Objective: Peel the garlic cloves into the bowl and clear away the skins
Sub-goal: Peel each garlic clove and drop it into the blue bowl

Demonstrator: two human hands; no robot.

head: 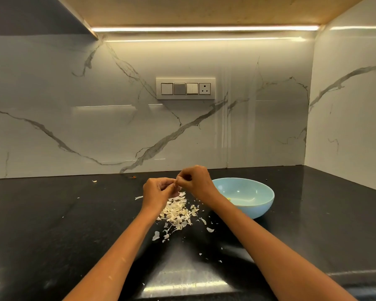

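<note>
Fingertips of both hands are meeting above the counter, pinching something small between them, most likely a garlic clove (176,181), though it is almost wholly hidden. The left hand (159,191) is curling round it from below while the right hand (193,180) is nipping at it from above, probably pulling skin away. Holding it over the heap of skins (177,211) is letting the scraps drop in one place, which should make sweeping up easier. Just beside the right wrist, the blue bowl (256,205) is waiting within easy reach; something small and pale yellow is lying inside it. Stray flakes are scattered wider across the black counter (52,213), one far off near the marble wall (96,127). A switch panel (185,88) is sitting on that wall. Nothing is standing between hands and bowl.
</note>
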